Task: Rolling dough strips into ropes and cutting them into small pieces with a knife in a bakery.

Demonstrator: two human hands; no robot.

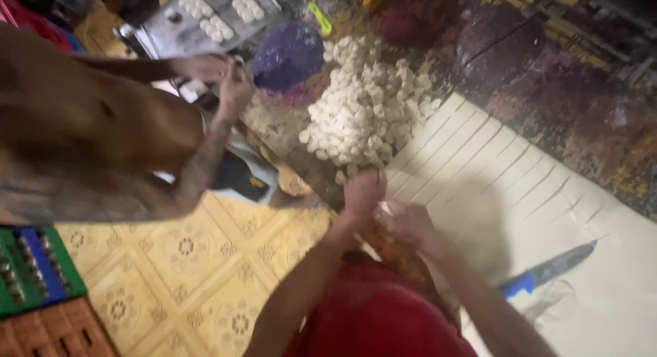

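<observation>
- Dim, warm indoor light with a yellowish cast.
- Motion blur smears the whole frame, worst at both hands by the worktop's near edge.
- Soft shadow falls across the pale scored dough sheet [520, 193].
- Far right corner sinks into darkness.

Left hand [363, 193] raised, fingers curled – right hand [408, 222] just beside it, both forearms angled inward

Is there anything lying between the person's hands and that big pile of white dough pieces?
Nothing visible does. The left hand and right hand are close together at the table edge, right below the pile of dough pieces. The blue-handled knife lies off to the right.
</observation>
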